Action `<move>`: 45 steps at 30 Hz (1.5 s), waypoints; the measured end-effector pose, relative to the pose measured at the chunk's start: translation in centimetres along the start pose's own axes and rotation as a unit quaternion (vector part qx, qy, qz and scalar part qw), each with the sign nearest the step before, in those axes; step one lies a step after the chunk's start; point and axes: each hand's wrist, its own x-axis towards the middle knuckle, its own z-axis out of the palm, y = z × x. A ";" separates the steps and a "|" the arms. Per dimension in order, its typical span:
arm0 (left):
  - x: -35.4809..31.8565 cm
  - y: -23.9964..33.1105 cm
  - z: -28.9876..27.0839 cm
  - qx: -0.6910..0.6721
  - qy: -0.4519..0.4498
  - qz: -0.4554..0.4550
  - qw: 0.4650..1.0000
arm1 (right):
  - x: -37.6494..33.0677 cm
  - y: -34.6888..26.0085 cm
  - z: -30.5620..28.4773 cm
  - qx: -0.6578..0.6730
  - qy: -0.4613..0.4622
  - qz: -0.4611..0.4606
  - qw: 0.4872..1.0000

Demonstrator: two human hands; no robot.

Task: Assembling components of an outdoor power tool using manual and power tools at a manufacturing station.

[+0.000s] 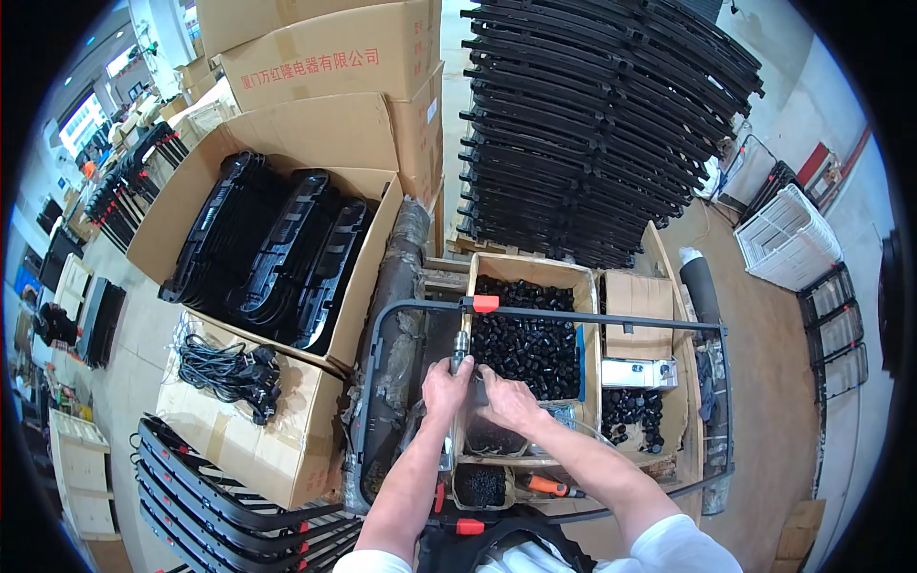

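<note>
My left hand [445, 384] grips a silver, pen-like tool [459, 346] that stands upright, its tip touching the top bar of a black frame [592, 316] with an orange clip [485, 304]. My right hand [510, 400] rests beside it, fingers curled over the rim of a clear tub [492, 441] of small black parts; whether it holds anything is hidden. Behind the hands, a cardboard box [530, 270] is full of small black caps [525, 342].
An open carton of black moulded panels [272, 248] stands at left, above a box top with black cables [229, 371]. A tall stack of black frames [602, 124] fills the back. More frames [205, 497] lie lower left. An orange-handled tool [544, 485] lies near me.
</note>
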 end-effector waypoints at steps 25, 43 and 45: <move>1.9 1.9 -0.3 0.047 -0.002 -0.083 0.995 | 1.0 0.7 1.6 0.060 0.083 -0.052 0.993; 0.2 2.1 -0.7 0.095 0.008 -0.039 0.995 | -0.8 0.4 2.5 0.066 0.083 -0.047 0.993; 0.0 1.7 -0.6 0.086 0.023 -0.024 0.996 | -1.0 0.3 2.4 0.053 0.085 -0.055 0.993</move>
